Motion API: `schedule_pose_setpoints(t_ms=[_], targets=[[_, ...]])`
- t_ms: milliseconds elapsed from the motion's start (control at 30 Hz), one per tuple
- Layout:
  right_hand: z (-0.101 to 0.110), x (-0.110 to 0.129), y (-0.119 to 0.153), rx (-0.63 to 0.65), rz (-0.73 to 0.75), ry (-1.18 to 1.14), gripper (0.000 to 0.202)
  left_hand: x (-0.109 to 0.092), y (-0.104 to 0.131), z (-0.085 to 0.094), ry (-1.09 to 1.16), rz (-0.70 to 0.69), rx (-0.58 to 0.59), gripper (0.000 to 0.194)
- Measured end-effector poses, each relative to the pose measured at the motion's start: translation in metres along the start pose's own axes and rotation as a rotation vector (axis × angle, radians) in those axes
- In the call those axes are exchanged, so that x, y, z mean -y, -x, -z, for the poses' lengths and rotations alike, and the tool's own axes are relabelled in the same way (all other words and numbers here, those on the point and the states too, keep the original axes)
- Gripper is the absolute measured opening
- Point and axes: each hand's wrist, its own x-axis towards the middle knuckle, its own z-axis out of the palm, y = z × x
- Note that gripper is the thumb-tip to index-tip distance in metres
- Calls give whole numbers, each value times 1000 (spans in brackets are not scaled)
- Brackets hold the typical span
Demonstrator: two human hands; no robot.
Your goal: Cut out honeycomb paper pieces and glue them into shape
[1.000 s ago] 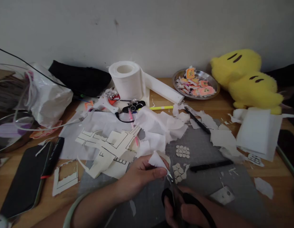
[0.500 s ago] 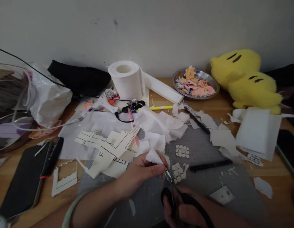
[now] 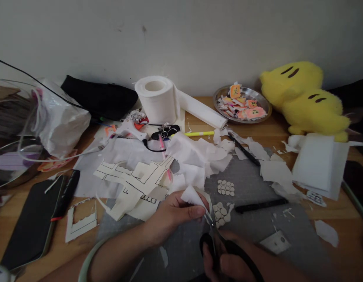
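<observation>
My left hand (image 3: 177, 215) pinches a small piece of white paper (image 3: 193, 196) between thumb and fingers. In my right hand (image 3: 228, 258) is a pair of black-handled scissors (image 3: 210, 239), its blades at the paper's lower right edge, close to my left thumb. Just right of the blades lies a cut-out with rounded cells (image 3: 220, 214) on the grey mat (image 3: 246, 231). Another cut-out of small circles (image 3: 225, 187) rests above it. A black pen (image 3: 261, 205) lies to the right of these.
Paper scraps (image 3: 146, 176) with black lines lie left of my hands. Behind stand a white paper roll (image 3: 156, 100) and a metal bowl (image 3: 268, 113) of orange and pink pieces. A yellow plush toy (image 3: 313, 107) sits at right; a phone (image 3: 31, 223) and a box cutter (image 3: 65, 194) lie at left.
The scissor handles look slightly closer together, with the blades still at the paper. My left hand keeps its pinch. The whole view has shifted a little.
</observation>
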Motion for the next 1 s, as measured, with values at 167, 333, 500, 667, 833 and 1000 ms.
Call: schedule_pose_setpoints(t_ms=[167, 333, 500, 667, 833, 1000], targets=[[2, -8, 0, 1, -18, -42, 56, -2, -1, -1, -87, 6, 49, 27], [0, -9, -2, -29, -56, -30, 60, -2, 0, 0, -106, -2, 48, 26], [-1, -7, -1, -76, -45, 34, 55, 0, 2, 1, -101, 18, 7, 29], [1, -5, -2, -62, -9, 29, 54, 1, 1, 0, -61, 6, -47, 33], [0, 1, -1, -32, -10, 10, 53, -1, 0, 0, -54, -17, -38, 30], [1, 1, 1, 4, 4, -50, 56, -1, 0, 0, -55, -28, 10, 26]])
